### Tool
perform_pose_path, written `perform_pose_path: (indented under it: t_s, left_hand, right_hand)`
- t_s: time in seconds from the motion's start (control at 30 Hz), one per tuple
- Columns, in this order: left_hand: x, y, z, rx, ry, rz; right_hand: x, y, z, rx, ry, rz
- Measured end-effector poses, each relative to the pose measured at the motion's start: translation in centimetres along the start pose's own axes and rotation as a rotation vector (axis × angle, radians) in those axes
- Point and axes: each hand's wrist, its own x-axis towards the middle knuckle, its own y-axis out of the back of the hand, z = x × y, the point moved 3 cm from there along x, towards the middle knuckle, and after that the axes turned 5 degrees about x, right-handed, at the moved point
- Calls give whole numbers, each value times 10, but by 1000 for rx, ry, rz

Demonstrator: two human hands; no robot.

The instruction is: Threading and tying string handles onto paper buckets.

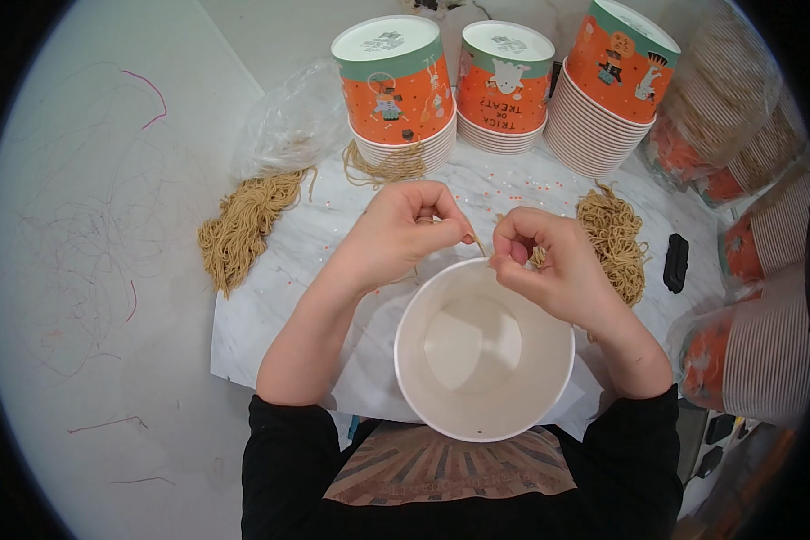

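Observation:
A large white paper bucket (477, 396) stands close to my body with its open mouth facing up, and nothing shows inside it. Above its far rim, my left hand (409, 229) is closed in a pinch on a tan string (478, 243). My right hand (553, 265) is also closed, thumb against fingertips, right at the rim beside that string. A bit of tan cord shows at its fingers, but its grip is partly hidden. Tan string bundles lie on both sides: one (247, 225) to the left, another (614, 243) just right of my right hand.
Along the back stand three stacks of upturned orange and green printed buckets (396, 94), (504, 90), (616, 76). Loose tan string (387, 164) lies before the left stack, near a clear plastic bag (292, 117). A black object (677, 263) and bagged bucket stacks (765, 351) sit at right.

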Motion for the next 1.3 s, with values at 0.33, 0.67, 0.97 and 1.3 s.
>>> perform_pose_path:
  t_s: [0.33,0.67,0.97,1.3]
  left_hand:
    - [0,-11,0,407,-130,124]
    - [-2,-21,6,546,-265,196]
    - [-2,-5,6,478,38,25]
    - [4,-6,-2,272,-104,48]
  right_hand:
    - [2,-3,11,148,-7,-165]
    - [0,-1,12,227,-109,-223]
    - [3,2,3,118,112,-98]
    - [21,-3,48,482,-275,-61]
